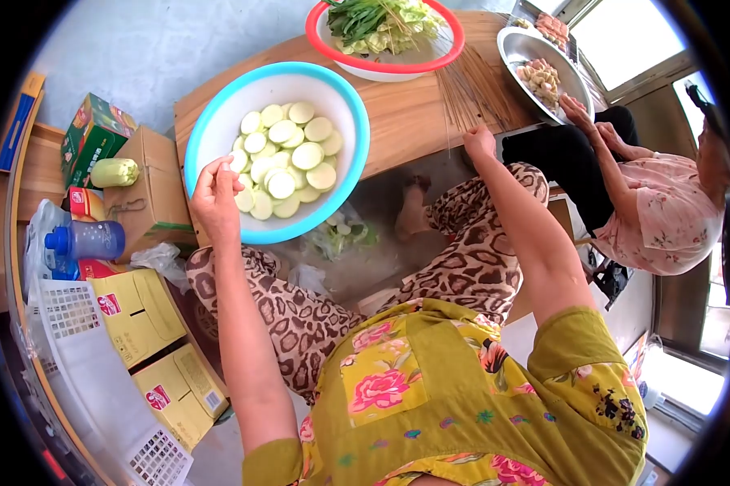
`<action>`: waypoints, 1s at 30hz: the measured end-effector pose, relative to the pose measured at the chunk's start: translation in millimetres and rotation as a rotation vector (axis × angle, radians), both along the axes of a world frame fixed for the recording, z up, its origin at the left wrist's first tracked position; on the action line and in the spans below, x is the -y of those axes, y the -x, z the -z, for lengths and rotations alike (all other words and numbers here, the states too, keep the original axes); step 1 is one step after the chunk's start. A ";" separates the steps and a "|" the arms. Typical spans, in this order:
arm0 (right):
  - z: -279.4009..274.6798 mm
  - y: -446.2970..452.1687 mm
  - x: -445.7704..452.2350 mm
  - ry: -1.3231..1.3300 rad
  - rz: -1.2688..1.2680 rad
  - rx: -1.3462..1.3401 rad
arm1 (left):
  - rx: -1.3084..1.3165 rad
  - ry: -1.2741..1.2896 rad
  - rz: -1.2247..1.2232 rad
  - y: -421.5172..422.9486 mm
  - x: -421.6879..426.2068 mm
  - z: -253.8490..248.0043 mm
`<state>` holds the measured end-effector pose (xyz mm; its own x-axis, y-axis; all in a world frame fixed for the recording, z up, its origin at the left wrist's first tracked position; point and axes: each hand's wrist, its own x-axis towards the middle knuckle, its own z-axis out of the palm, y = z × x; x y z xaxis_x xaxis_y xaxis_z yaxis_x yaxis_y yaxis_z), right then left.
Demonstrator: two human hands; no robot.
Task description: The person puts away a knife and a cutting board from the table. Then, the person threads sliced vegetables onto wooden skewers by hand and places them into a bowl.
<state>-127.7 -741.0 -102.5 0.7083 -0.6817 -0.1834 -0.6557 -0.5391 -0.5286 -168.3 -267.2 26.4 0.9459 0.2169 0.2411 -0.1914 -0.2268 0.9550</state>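
Note:
A white basin with a blue rim holds many pale green zucchini slices. My left hand is at the basin's left side, its fingers pinched at a slice by the rim. Farther right, my right hand is closed over the near ends of thin bamboo skewers, which lie on the wooden table. The fingers seem to grip a skewer, though the fingertips are partly hidden.
Behind stands a red-rimmed basin of leafy greens. A person sits at right beside a metal bowl of pale pieces. At left are a cardboard box with a whole zucchini, a blue bottle and yellow cartons.

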 end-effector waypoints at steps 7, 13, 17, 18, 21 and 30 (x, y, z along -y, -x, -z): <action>23.8 -0.2 8.8 0.215 -0.112 -0.043 | -0.020 0.037 -0.027 -5.7 -2.9 2.6; 8.1 13.7 -36.8 0.214 -0.433 -0.116 | -0.181 -0.256 0.069 -9.7 -5.1 28.2; 5.7 16.3 -43.9 0.321 -0.501 -0.117 | -0.172 -0.685 0.153 -3.0 6.9 25.5; 8.3 13.6 -44.2 0.318 -0.499 -0.115 | -0.170 -0.688 0.154 -1.3 6.1 27.1; -5.3 12.3 -36.4 0.136 -0.472 -0.050 | -0.136 -0.761 0.219 -0.5 13.2 34.1; -21.1 -0.5 -13.6 0.192 -0.279 -0.097 | -0.201 -0.785 0.214 3.3 19.3 33.6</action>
